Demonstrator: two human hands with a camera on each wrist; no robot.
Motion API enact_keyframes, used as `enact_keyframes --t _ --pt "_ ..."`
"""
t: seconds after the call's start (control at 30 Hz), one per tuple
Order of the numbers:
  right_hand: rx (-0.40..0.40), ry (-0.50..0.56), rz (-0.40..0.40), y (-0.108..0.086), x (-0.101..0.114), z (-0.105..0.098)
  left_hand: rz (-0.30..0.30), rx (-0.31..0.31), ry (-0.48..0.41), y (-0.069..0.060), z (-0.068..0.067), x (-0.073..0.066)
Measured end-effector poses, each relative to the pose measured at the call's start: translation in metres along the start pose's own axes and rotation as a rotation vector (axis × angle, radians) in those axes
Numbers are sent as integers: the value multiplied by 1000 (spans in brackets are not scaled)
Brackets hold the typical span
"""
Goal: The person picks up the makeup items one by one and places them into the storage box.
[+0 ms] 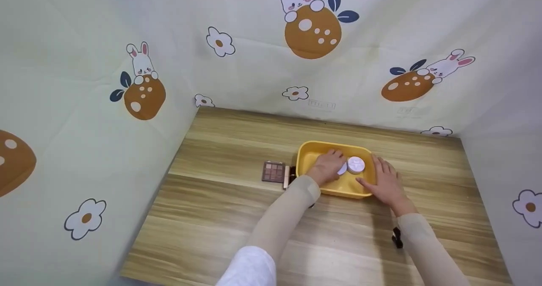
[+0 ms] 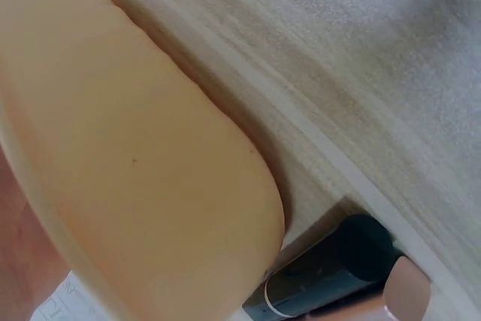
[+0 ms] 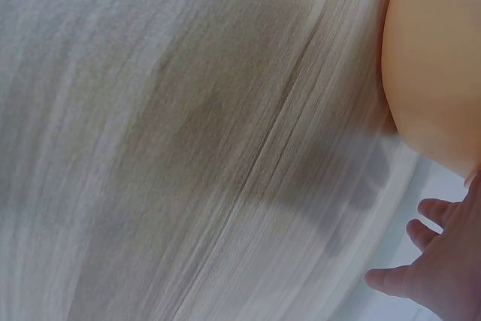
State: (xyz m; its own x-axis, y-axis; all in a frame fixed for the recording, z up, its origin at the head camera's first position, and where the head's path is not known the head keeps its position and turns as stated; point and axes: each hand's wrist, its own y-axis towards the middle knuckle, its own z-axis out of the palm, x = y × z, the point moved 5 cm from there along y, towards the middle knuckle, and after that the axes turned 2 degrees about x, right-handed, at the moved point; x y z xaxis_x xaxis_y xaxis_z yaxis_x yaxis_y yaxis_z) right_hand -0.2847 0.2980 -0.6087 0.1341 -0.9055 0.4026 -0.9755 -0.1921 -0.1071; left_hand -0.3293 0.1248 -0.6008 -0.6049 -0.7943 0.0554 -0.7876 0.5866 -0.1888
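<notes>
A yellow plastic basin (image 1: 348, 191) sits on the wooden table. My left hand (image 1: 327, 167) reaches into it, fingers bent over a round white container (image 1: 342, 170) that they partly hide. Beside that stands a second round white container (image 1: 356, 165) with a patterned lid. My right hand (image 1: 386, 183) is at the basin's right end, thumb over the rim and fingers stretched along the outside. In the right wrist view, the fingers (image 3: 391, 281) look straight and spread near the basin wall (image 3: 440, 58). The left wrist view shows mostly the basin's outer wall (image 2: 150, 125).
Left of the basin lie an eyeshadow palette (image 1: 273, 172), a rose-gold tube (image 1: 286, 177) and a dark cylinder (image 2: 319, 272). A black object (image 1: 397, 237) lies by my right forearm. A printed cloth (image 1: 250, 74) hangs behind the table (image 1: 211, 218) and along its sides.
</notes>
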Motion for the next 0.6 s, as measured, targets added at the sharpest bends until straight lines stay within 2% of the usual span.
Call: enact_keyframes --t 0.37,0.6 --pt "4 -5 -2 1 -1 1 -14 -1 -63 -8 -19 4" --pt "13 -7 7 0 -1 -1 -27 13 -85 -12 -41 13"
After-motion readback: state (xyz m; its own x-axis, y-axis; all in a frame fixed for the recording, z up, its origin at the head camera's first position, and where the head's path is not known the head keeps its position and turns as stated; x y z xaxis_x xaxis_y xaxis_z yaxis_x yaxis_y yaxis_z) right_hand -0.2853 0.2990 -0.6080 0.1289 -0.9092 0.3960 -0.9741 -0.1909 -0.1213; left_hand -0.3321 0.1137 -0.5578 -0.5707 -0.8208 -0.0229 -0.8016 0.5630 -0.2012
